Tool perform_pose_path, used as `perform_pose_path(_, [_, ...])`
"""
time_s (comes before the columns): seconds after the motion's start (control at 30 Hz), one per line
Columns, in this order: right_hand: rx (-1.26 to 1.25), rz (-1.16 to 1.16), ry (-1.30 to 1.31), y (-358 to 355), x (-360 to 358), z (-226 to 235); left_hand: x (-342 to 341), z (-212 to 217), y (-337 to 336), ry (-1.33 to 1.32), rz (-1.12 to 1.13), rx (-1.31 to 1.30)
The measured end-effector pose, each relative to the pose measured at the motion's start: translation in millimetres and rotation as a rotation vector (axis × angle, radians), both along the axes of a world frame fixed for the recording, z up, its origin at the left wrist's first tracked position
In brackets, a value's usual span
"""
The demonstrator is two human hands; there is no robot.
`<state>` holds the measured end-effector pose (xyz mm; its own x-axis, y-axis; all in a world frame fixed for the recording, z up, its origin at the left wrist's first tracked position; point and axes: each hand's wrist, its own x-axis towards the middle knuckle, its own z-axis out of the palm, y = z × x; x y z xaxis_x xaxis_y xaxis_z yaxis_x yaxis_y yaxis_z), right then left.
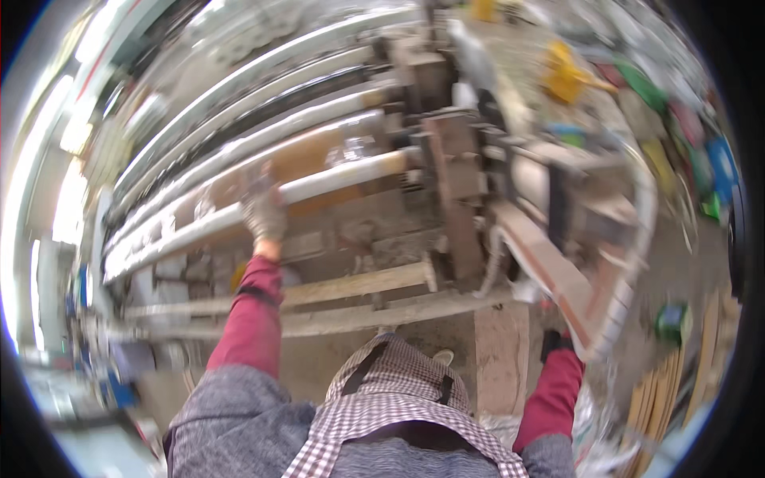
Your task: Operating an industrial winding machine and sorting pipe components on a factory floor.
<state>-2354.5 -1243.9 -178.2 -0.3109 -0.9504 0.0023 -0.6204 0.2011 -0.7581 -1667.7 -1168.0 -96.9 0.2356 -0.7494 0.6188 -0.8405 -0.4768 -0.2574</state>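
Observation:
My left hand [265, 213], in a light work glove, reaches forward to the front white roller [327, 182] of a long machine. Its fingers look stretched out over the roller and a brown sheet or film behind it, though motion blurs them. On the right, my right forearm in a dark red sleeve [555, 386] extends to the corner of a reddish-brown metal frame [562, 279]. That frame and the blur hide my right hand's fingers, so I cannot make out what they touch.
Several more rollers [263, 103] lie parallel behind the front one. A wooden beam [358, 285] runs low across the machine's front. A pale hose [629, 295] bends around the frame at right. Wooden strips [657, 394] and a green container [673, 323] stand at far right.

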Motion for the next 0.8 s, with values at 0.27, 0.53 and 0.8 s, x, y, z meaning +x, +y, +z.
perform_pose_path(0.27, [0.036,-0.096,-0.015,33.4,-34.9,-12.4,12.9,0.6,-6.2,0.149,-0.111,0.042])
perform_pose_path(0.53, [0.035,-0.106,-0.015,34.1,-44.4,-17.8,-18.8,62.2,-35.9,0.233,0.095,-0.143])
perform_pose_path(0.8, [0.024,-0.124,0.002,33.2,-58.9,-20.0,-146.4,42.3,-93.9,0.281,-0.295,0.096])
